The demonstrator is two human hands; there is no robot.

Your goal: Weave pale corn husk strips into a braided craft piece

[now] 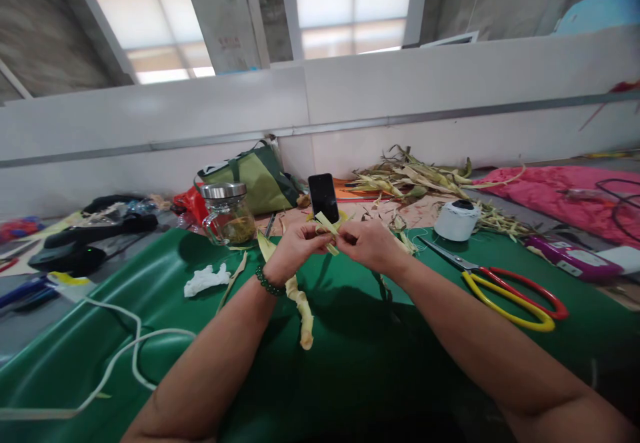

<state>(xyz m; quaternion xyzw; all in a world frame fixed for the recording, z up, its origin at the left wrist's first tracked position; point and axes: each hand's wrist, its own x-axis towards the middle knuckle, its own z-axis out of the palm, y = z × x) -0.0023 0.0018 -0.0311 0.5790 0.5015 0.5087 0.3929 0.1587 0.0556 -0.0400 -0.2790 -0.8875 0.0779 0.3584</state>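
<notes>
I am working over a wide green plastic sheet [150, 336] that is covering the table, with a pink cloth [555, 193] lying far right and a heap of dry pale-yellow husk leaves [420, 180] piled at the far edge. An olive-green fabric bag [260, 176] is slumping far left of centre, beside a glass jar with a metal lid [227, 213]. Red-and-yellow-handled scissors [505, 290] are lying to my right, near a white spool of thread [456, 220], and a black phone [323, 196] is standing just beyond my fingers.

My left hand [295, 246] and right hand [367, 243] are meeting above the sheet's middle, both pinching a folded pale-green husk strip [327, 226] between thumb and fingertips; its twisted tail is hanging down below my left wrist onto the sheet.

I judge the strip could split along its grain if I am creasing it too sharply, or the fold could spring open if either pinch is loosening. The dangling tail could also be snagging on my green bead bracelet [267, 283].
</notes>
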